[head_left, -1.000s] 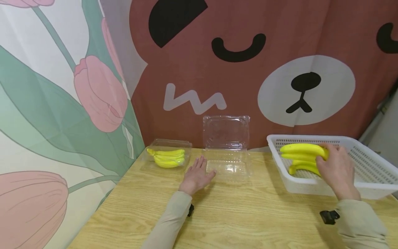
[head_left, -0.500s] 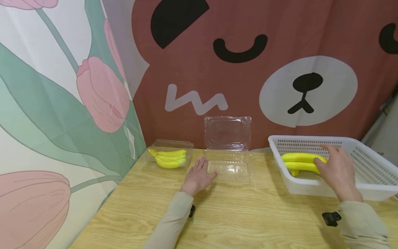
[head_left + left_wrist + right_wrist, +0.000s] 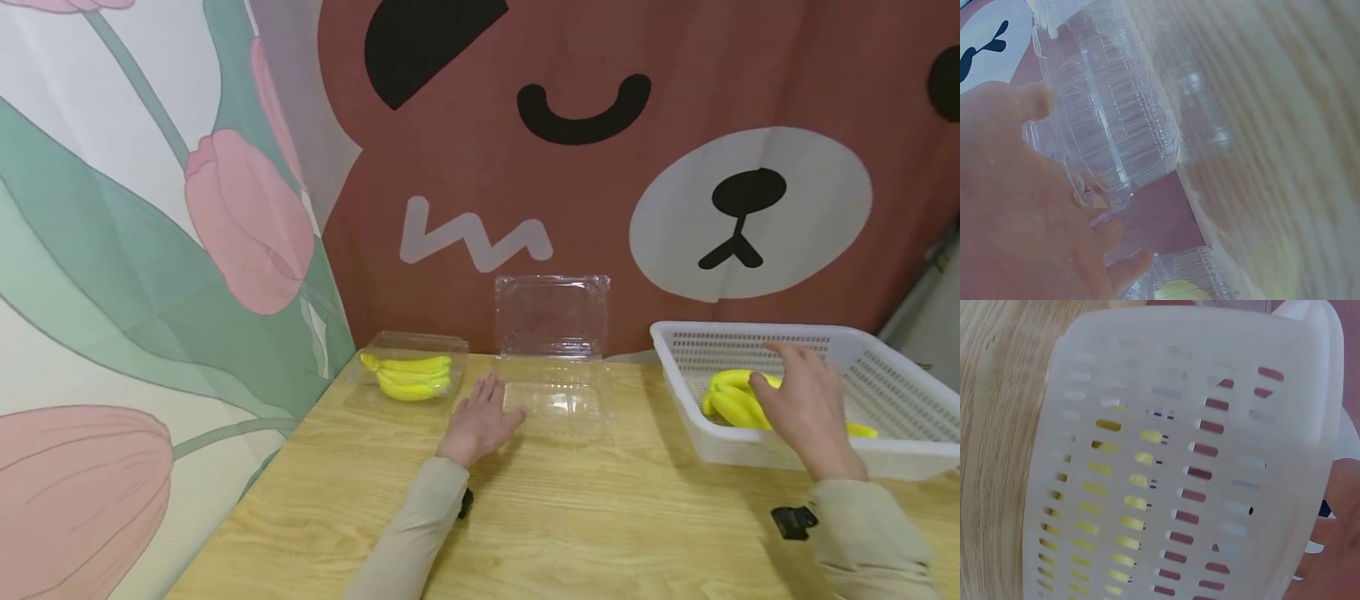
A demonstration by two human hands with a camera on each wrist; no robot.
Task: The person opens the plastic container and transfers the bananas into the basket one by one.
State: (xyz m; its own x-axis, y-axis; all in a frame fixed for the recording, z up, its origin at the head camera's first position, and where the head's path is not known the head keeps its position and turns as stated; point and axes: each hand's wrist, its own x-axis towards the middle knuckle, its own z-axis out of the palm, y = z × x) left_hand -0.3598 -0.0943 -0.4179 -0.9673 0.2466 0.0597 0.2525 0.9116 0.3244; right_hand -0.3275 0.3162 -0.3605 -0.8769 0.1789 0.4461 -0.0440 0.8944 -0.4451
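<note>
Yellow bananas (image 3: 731, 404) at the right hand (image 3: 810, 408) have gone from lying level half a second earlier to slanting, and now sit farther right; the left hand (image 3: 480, 427) has kept its place. Bear-print cloth (image 3: 465, 167) backs the far edge of the tabletop (image 3: 600, 517); tulip-print cloth (image 3: 90, 250) flanks its left edge. White perforated basket (image 3: 738, 446) stands toward the tabletop's right side, with the bananas in its near left part. Left of it, by the far edge, is a clear lid-up container (image 3: 551, 317); a lidded container (image 3: 423, 342) with a yellow bunch (image 3: 412, 382) inside occupies the far left corner.

Right hand reaches over the basket's near rim, thumb and forefinger apart; contact with the bananas cannot be confirmed. Left hand, fingers spread and holding nothing, partly blocks the lid-up container's near left corner; whether they touch is unclear.

Right hand conceals the middle of the bananas; a yellow tip (image 3: 862, 431) shows beyond it, its bunch undetermined. From the right wrist, the slotted wall screens the fruit. From the left wrist, the lidded container is cut off below.
</note>
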